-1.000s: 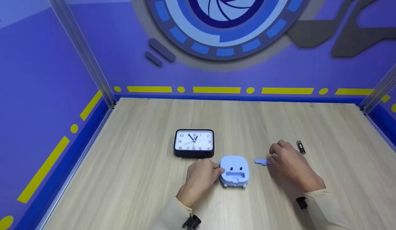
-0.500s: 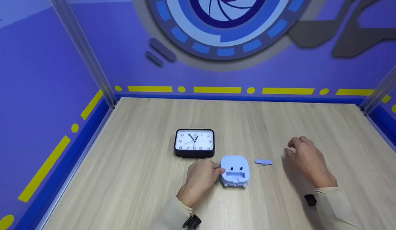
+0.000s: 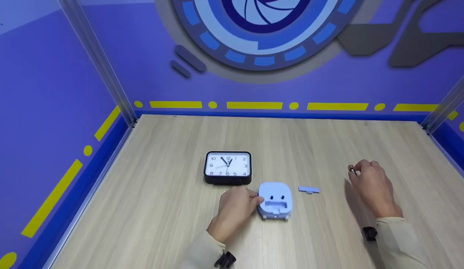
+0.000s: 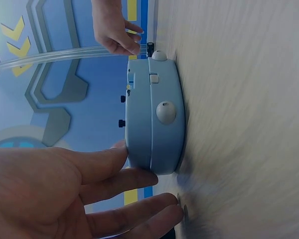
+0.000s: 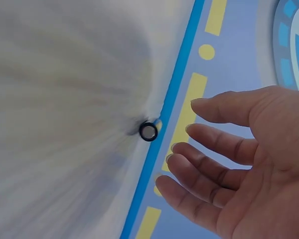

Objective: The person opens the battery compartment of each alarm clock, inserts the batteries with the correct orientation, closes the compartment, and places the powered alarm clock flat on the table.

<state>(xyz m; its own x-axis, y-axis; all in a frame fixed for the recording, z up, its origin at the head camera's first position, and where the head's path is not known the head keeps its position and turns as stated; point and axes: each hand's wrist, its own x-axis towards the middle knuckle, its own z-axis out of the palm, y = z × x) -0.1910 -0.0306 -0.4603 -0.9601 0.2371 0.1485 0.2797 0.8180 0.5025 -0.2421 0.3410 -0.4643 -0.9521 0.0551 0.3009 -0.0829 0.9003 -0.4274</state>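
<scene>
A light blue alarm clock lies back side up on the table, with two black knobs and an uncovered battery bay showing. My left hand pinches its left edge, thumb on the back and index finger at the side. The left wrist view shows the clock's underside with its rounded feet. A slim blue battery cover rests to the clock's right. Farther right, my right hand hovers beside a small battery. In the right wrist view its fingers are loosely bent and apart from the battery.
A black-framed clock stands behind my left hand, its white dial facing up toward me. The wooden table is bounded by blue panels at the back and sides.
My right hand has left the battery cover, passed over the battery and moved right, so the battery shows again at its fingertips. My left hand and the blue alarm clock have stayed put.
</scene>
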